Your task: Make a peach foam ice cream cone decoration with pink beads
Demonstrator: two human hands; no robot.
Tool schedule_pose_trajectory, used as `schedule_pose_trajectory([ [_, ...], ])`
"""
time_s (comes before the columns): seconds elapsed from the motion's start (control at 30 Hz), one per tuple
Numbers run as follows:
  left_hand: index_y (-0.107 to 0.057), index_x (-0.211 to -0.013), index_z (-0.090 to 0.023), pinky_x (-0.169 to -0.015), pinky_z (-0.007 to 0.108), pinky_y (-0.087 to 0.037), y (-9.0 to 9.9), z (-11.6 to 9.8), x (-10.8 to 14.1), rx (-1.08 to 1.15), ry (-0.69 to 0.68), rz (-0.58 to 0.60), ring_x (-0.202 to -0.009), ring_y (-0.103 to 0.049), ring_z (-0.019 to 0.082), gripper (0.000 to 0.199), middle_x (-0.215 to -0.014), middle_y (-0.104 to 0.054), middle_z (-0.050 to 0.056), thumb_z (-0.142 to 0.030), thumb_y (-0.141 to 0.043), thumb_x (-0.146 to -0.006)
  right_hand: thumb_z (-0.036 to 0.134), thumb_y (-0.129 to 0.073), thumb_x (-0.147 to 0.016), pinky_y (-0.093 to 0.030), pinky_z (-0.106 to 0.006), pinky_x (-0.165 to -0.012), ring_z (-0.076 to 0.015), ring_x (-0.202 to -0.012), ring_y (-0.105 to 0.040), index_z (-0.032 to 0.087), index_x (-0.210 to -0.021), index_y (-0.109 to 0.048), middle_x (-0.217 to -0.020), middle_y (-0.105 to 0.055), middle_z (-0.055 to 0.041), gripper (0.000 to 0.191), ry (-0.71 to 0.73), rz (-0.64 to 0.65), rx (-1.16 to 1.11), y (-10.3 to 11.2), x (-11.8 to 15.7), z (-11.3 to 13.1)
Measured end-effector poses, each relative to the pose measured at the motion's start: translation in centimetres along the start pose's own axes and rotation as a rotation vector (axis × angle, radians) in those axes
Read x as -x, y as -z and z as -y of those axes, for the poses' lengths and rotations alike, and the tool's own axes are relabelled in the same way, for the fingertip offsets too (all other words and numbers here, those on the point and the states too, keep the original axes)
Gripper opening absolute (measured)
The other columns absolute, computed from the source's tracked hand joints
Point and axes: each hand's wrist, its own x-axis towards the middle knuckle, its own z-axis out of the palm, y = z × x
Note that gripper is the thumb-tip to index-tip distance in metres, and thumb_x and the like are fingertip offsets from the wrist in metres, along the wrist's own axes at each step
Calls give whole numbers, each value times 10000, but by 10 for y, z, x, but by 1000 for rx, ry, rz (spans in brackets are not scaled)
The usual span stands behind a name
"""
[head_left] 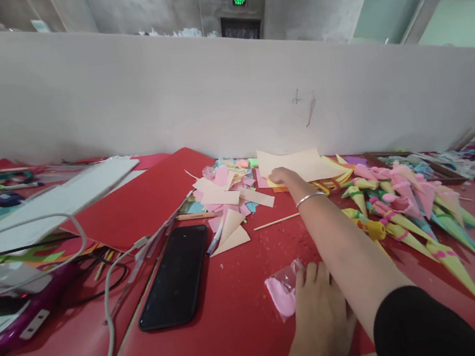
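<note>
My right hand, with a silver bangle at the wrist, reaches across to the far side of the red table. Its fingers are closed at the near left edge of a cream paper sheet, which lies over yellow and orange sheets. Nearer the front edge, my left hand lies flat, partly under my right forearm, with its fingers extended. Beside those fingers is a small clear bag of pink material. Cream and pink paper scraps are heaped left of my right hand.
A black phone lies left of centre, near a white cable and a purple power strip. Red card is behind them. Several paper cones cover the right side. A thin stick lies mid-table, before a white partition.
</note>
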Motion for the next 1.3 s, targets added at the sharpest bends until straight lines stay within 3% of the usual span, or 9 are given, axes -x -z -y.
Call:
schedule_pose_trajectory([
  [0.2, -599, -959, -179, -879, 477, -384, -2, 1, 1, -20, -2, 12, -912, -486, 252, 263, -968, -598, 88, -252, -423, -777, 313, -502, -847, -488, -387, -798, -182, -955, -566, 162, -1115, -511, -1128, -548, -74, 308, -64, 57, 68, 8, 0, -12],
  [0.53, -604, -897, -163, -876, 434, -400, 6, -3, 4, -51, 5, 11, -918, -483, 232, 208, -951, -580, 72, -241, -474, -754, 311, -502, -847, -488, -383, -799, -180, -955, -566, 164, -1110, -515, -1127, -549, -74, 302, -48, -63, 138, 25, 16, -20],
  [0.77, -585, -801, -181, -908, 431, -374, 5, -1, 4, -27, 8, -43, -900, -489, 207, 111, -888, -569, 39, -211, -498, -738, 303, -520, -833, -480, -332, -736, -164, -858, -588, 121, -981, -570, -977, -604, -73, 240, 24, -346, 110, 82, 48, -24],
  [0.83, -577, -804, -181, -906, 444, -369, 6, -1, 4, 0, 2, -77, -895, -496, 212, 103, -886, -570, 39, -206, -500, -740, 247, -476, -843, -429, -273, -677, -177, -798, -593, 92, -825, -602, -826, -623, -98, 201, 81, -468, 77, 100, 70, -22],
  [0.93, -559, -870, -190, -880, 427, -378, 20, 1, 6, 132, -47, -206, -892, -504, 205, 131, -921, -571, 41, -189, -484, -762, 237, -417, -852, -365, -225, -635, -126, -716, -557, 129, -750, -569, -696, -594, -34, 213, 213, -623, 18, 112, 118, -18],
  [1.03, -517, -874, -178, -746, 303, -430, 49, 8, 8, 429, -83, -447, -823, -515, 160, 104, -878, -551, 44, -207, -446, -804, 272, -460, -818, -305, -218, -554, -88, -566, -448, 163, -620, -484, -557, -488, 26, 227, 411, -782, -106, 97, 178, -17],
  [1.13, -488, -817, -176, -693, 250, -433, 82, 17, 15, 690, 2, -762, -762, -509, 130, 97, -798, -517, 18, -257, -433, -818, 242, -466, -811, -300, -220, -528, -88, -529, -382, 189, -557, -392, -534, -411, 41, 270, 613, -873, -350, 58, 233, -15],
  [1.2, -473, -777, -175, -640, 232, -439, 94, 19, 22, 831, 29, -766, -692, -506, 118, 145, -736, -491, -3, -310, -435, -814, 231, -452, -827, -342, -224, -557, -107, -594, -435, 192, -594, -428, -613, -478, 14, 238, 663, -807, -488, 27, 259, -11],
  [1.3, -451, -747, -178, -558, 209, -434, 92, 18, 35, 971, 47, -563, -601, -497, 103, 188, -670, -480, -26, -360, -457, -792, 199, -457, -828, -407, -242, -686, -133, -756, -512, 185, -686, -500, -768, -554, -29, 149, 835, -511, -623, -13, 279, -4],
])
